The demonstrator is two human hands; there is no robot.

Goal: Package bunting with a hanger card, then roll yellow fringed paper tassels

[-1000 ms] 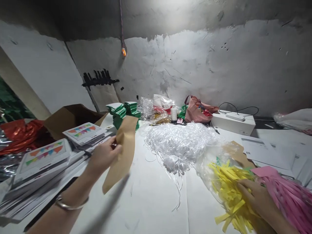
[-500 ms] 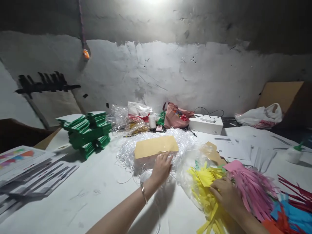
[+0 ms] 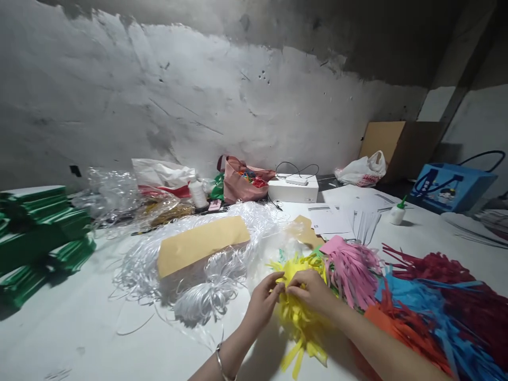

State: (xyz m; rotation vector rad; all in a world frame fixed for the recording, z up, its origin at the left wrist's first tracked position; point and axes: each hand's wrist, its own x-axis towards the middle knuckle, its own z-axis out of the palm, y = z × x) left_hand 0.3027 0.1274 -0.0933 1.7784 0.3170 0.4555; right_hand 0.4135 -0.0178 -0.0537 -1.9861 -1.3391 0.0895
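My left hand [image 3: 262, 302], a metal bangle at its wrist, pinches at the left edge of a pile of yellow fringed paper [image 3: 299, 317]. Facing it, almost fingertip to fingertip, my right hand [image 3: 311, 290] is closed on the same yellow strips. The exact bit between the fingertips is partly hidden. Just right of the hands lies a pink fringed paper bundle [image 3: 353, 267]. Left of them, a tan card piece [image 3: 202, 243] rests on a heap of white shiny string [image 3: 138, 264].
Blue fringed paper [image 3: 420, 296], orange [image 3: 405, 338] and dark red fringed paper [image 3: 476, 312] spread at the right. Green folded paper stacks [image 3: 39, 238] stand far left. A glue bottle [image 3: 397, 212], white box [image 3: 292, 189], pink bag [image 3: 242, 182] and blue bag [image 3: 452, 185] stand behind.
My left hand has left the tan card and come over to the yellow fringed paper, meeting my right hand there. The view has turned to the right, bringing the blue bag in.
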